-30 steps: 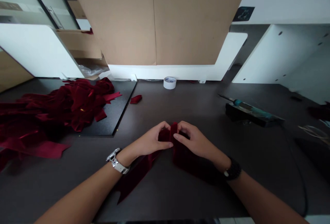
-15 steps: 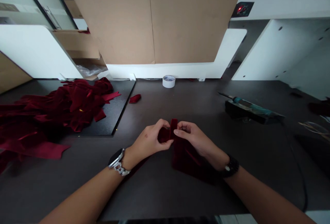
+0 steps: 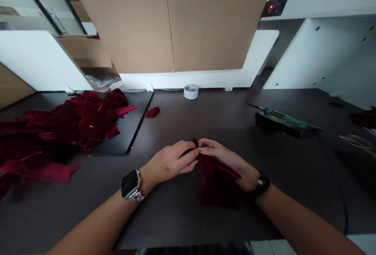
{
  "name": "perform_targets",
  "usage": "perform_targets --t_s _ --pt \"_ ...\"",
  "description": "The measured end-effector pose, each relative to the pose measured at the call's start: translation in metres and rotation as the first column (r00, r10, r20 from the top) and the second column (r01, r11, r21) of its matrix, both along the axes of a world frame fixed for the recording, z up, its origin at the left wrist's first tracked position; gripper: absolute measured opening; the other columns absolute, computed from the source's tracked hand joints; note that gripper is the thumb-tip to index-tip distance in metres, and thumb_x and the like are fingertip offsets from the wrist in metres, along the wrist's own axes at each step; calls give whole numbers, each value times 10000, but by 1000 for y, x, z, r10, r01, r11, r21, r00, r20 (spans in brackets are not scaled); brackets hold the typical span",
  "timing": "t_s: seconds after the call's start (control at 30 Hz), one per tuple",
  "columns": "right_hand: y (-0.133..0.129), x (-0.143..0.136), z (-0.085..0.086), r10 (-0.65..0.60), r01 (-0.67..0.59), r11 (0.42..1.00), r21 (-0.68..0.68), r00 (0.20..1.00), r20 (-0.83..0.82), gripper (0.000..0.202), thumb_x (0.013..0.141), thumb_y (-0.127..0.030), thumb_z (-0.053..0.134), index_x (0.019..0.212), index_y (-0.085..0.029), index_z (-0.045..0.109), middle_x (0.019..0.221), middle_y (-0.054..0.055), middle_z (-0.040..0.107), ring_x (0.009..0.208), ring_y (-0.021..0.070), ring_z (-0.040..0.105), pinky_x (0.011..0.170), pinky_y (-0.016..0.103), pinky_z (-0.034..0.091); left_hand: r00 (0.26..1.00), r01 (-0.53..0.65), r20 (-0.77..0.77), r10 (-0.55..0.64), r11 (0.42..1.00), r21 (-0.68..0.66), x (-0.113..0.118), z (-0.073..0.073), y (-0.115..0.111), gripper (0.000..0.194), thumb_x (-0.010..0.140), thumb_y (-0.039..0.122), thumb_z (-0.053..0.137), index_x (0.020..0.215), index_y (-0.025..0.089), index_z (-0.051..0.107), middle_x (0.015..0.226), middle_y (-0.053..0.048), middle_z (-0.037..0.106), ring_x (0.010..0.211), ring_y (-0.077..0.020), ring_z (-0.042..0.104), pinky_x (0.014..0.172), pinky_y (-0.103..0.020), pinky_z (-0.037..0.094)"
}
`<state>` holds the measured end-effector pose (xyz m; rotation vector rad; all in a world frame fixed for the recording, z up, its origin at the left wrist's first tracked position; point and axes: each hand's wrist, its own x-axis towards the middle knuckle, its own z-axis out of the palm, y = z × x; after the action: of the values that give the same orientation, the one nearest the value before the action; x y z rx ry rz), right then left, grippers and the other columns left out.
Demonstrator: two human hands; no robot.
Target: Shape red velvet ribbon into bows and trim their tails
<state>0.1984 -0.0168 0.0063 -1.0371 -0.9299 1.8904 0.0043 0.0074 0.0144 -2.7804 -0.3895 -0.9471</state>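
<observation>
Near the middle of the desk, both hands meet at a dark red velvet ribbon [image 3: 216, 180]. My left hand [image 3: 173, 159] is closed, its fingertips pressed on the ribbon's small upper end; the fingers cover most of that part. My right hand [image 3: 221, 155] pinches the same end between thumb and forefinger. From there the wide part of the ribbon hangs below the right palm toward the desk, partly folded. A small tip of velvet sticks up between the two hands. To the left lies a heap of red velvet bows and ribbons [image 3: 88, 118], partly on a black board [image 3: 133, 116].
A small red velvet piece [image 3: 152, 112] lies beside the board. A roll of tape [image 3: 191, 92] stands at the back, before a cardboard panel [image 3: 176, 24]. On the right, a soldering iron [image 3: 273, 114] rests on a black box, its cord running down the dark desk [image 3: 176, 216].
My left hand has turned over and closed in on the ribbon, so the loop seen earlier is now covered. The upright velvet end now shows only as a narrow tip.
</observation>
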Motion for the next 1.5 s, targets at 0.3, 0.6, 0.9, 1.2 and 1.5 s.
perform_targets --t_s 0.3,0.6,0.9,1.2,1.5 --pt "5 7 -2 34 -69 986 151 974 226 299 693 -306 717 876 -168 525 742 -26 568 602 83 525 587 216 406 997 33 -68 -46 981 -189 1 -1 -1 166 931 202 473 1055 117 542 944 -89 666 829 -166 633 740 -286 544" --pt "-14 -1 7 -450 -530 123 839 724 523 80 919 -198 494 963 -185 558 811 19 643 753 137 577 859 340 410 974 -165 -21 227 638 -753 6 -10 5 141 819 291 616 825 150 616 706 -7 639 614 -114 549 594 -220 414" --pt "-2 5 -1 -557 -710 145 689 517 650 332 794 -289 705 1055 -170 538 1021 66 622 1005 205 541 938 384 328 916 53 31 400 -44 -998 6 0 15 249 744 380 601 698 136 623 627 8 583 576 -99 490 573 -220 376" --pt "1 4 -1 -639 -635 11 773 590 494 130 906 -214 555 1024 -178 596 920 42 635 908 177 547 906 361 398 927 215 86 364 -333 -918 5 4 12 337 667 432 720 769 136 597 601 42 521 504 -53 423 482 -177 289" --pt "1 5 -2 -641 -541 -41 840 659 393 111 898 -145 527 848 -181 619 826 27 635 833 159 548 862 362 414 937 204 88 339 -326 -923 7 3 10 313 714 418 689 801 135 587 585 40 504 492 -53 391 462 -179 251"
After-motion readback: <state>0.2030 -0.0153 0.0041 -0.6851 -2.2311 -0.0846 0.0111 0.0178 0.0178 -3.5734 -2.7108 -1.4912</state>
